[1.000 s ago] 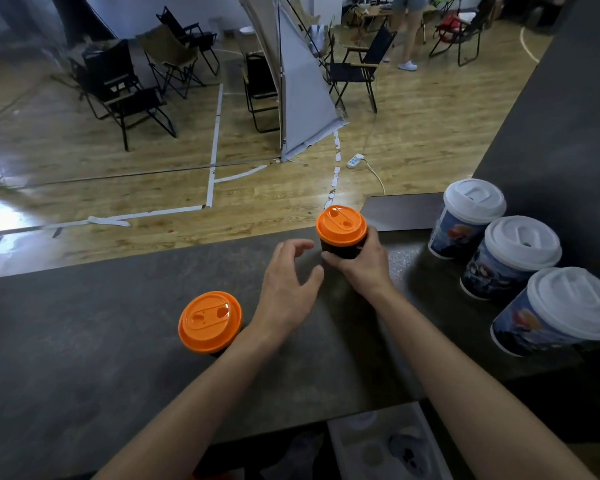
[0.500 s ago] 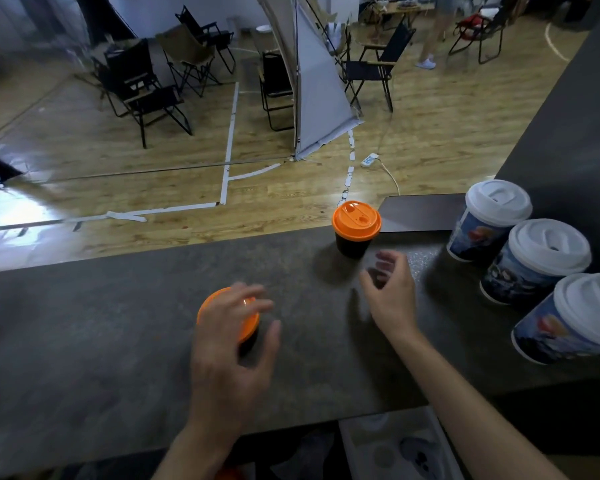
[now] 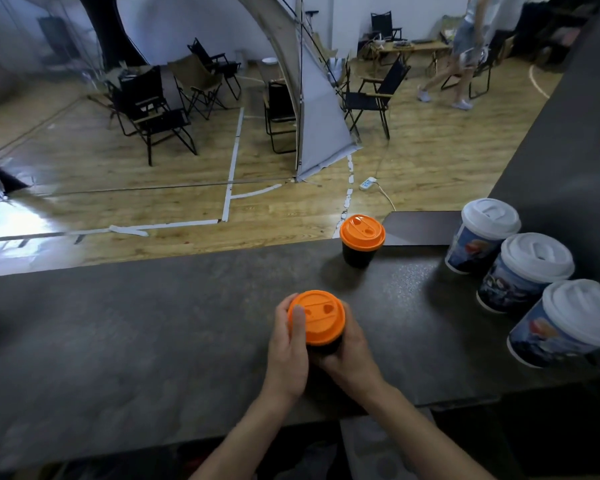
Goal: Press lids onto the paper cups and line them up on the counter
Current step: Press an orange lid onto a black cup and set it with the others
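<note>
At the near edge of the counter (image 3: 118,358) the two wrists come in, and both hands close on one black cup (image 3: 326,348) from opposite sides. The left hand (image 3: 286,351) curls around its left side with the thumb lying on the rim of the orange lid (image 3: 321,317). The right hand (image 3: 352,355) wraps the right side under the lid. The lid covers the mouth, so the inside is hidden. The hands also hide the bottom, so it is not clear if the cup stands on the counter or is lifted.

To the right, three taller cups stand in a diagonal row, close together: the nearest printed cup (image 3: 548,337), the middle printed cup (image 3: 503,285) and the farthest printed cup (image 3: 465,251). Each one has a white lid (image 3: 537,256), and what is inside cannot be seen. Their walls show a blue picture with an orange patch; no writing can be read.

To the left of the hands the dark counter surface spreads wide. Farther away, a second black cup (image 3: 357,256) with its own orange cap (image 3: 362,233) stands upright near the far edge of the counter, well apart from the hands, just beside a dark flat panel (image 3: 420,228).

Behind the counter there is a wooden floor (image 3: 118,188) with white tape lines, black folding chairs (image 3: 153,116) and a person walking (image 3: 465,57) at the far right.
</note>
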The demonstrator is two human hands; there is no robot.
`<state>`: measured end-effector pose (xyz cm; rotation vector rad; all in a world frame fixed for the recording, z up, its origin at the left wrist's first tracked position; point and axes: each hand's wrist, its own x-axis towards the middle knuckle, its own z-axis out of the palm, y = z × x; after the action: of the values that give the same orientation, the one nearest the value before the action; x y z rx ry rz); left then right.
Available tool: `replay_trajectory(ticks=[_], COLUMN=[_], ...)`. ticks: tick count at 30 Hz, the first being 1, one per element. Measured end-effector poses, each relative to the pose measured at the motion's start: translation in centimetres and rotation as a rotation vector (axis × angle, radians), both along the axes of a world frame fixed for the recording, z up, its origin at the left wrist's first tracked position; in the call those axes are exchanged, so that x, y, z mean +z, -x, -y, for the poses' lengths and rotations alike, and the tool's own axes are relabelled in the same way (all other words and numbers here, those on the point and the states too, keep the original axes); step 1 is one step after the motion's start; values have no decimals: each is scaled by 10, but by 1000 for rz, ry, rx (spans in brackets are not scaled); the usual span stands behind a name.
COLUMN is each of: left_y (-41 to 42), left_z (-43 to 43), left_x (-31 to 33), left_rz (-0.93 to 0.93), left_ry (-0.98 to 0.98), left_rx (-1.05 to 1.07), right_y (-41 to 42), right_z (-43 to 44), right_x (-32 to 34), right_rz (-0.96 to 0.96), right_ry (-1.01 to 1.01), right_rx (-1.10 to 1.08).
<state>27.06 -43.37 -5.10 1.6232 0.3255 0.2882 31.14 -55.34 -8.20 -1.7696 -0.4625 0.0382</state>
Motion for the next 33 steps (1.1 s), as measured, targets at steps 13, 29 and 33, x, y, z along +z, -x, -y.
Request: replay_trajectory(ticks=[13,29,33], left_y=[-32,-33,-34], left_z=[-27,-8,-11], left_x=[-7,-3,-9], left_rz=[-39,-85,-79], left_ry=[80,136,160], left_rx=[-173,-61,-75], right_y=[-7,-3,-3], right_z=[17,11,12], right_x=[3,0,0], right_rz=[-26,-4,-7], right_ry=[81,85,88], right_rx=[-21,-36,-62])
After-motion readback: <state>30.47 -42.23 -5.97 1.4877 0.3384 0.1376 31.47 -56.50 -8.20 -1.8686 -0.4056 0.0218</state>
